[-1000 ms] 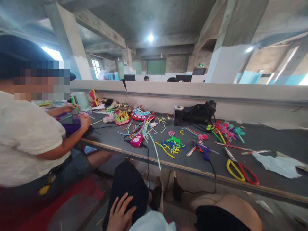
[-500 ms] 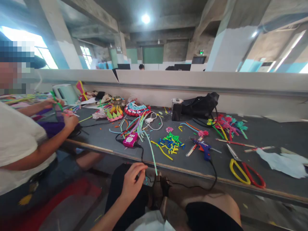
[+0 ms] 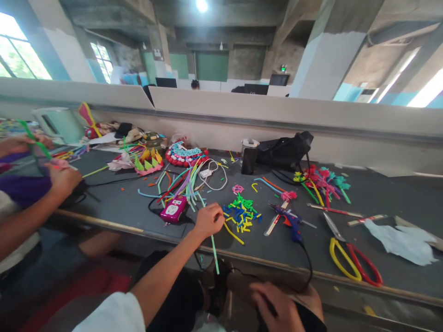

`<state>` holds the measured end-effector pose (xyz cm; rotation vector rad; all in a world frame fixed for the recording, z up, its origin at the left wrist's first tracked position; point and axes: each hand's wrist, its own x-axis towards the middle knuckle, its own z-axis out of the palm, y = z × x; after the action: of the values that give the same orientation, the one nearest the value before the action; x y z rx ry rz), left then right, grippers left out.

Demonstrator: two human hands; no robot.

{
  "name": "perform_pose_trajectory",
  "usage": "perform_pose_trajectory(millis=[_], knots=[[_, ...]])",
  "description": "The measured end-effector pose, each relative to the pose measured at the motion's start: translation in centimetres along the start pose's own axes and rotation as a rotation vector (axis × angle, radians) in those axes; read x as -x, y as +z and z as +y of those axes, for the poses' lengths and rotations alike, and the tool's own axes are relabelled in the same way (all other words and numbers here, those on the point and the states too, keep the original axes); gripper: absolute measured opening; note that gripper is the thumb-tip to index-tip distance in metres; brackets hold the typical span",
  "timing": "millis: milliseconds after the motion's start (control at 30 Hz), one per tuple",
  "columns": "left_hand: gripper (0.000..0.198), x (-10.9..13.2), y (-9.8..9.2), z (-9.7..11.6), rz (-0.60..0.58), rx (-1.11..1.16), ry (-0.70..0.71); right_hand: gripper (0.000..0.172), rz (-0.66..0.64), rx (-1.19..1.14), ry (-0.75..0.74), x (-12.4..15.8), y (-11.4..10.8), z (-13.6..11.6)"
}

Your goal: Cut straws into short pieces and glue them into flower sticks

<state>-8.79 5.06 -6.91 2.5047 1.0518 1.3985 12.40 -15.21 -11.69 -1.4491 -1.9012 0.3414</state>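
My left hand [image 3: 209, 219] is over the table's front part, fingers curled together at the left edge of a pile of short cut pieces [image 3: 242, 213] in green, blue and yellow. Whatever its fingertips pinch is hidden. A pale green pipe cleaner [image 3: 215, 256] passes beneath this hand and sticks out past the table edge. Just right of the fingers lies a yellow pipe cleaner [image 3: 234, 234]. Low in view, above my lap, my right hand [image 3: 278, 308] is blurred, with thumb and fingers apart and nothing seen in them.
A blue hot glue gun [image 3: 292, 222] lies right of the pile, its cord hanging over the edge. Large scissors [image 3: 346, 258] rest farther right. A magenta box [image 3: 173, 210] sits left of my hand. At the left, a co-worker's hands [image 3: 64, 177] hold a green strip.
My left hand has risen from my lap to the tabletop beside the cut pieces. My right hand has come into view. The camera has turned slightly right.
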Motion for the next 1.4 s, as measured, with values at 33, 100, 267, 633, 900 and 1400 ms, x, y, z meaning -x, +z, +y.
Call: perform_pose_trajectory(millis=[33, 100, 267, 633, 900, 1400], knots=[[0.013, 0.4, 0.0, 0.0, -0.005, -0.002, 0.017, 0.022, -0.009, -0.051, -0.065, -1.9, -0.7, 0.4], [0.011, 1.1, -0.1, 0.1, -0.017, -0.010, 0.056, 0.021, 0.022, -0.037, -0.069, -6.5, -2.2, 0.5], [0.007, 1.8, -0.1, 0.2, -0.042, -0.041, 0.154, 0.027, -0.056, 0.233, -0.217, -20.0, -1.3, -1.8], [0.013, 1.6, 0.9, -0.5, -0.081, -0.112, 0.268, 0.027, -0.379, 0.546, -0.243, -32.6, 9.4, -2.4], [0.009, 1.7, 0.8, -0.5, -0.060, -0.112, 0.261, 0.029, -0.499, 0.561, -0.331, -31.9, 8.9, -2.2], [0.010, 1.6, 0.8, -0.4, -0.041, -0.104, 0.266, 0.028, -0.656, 0.507, -0.432, -30.6, 9.7, -3.4]])
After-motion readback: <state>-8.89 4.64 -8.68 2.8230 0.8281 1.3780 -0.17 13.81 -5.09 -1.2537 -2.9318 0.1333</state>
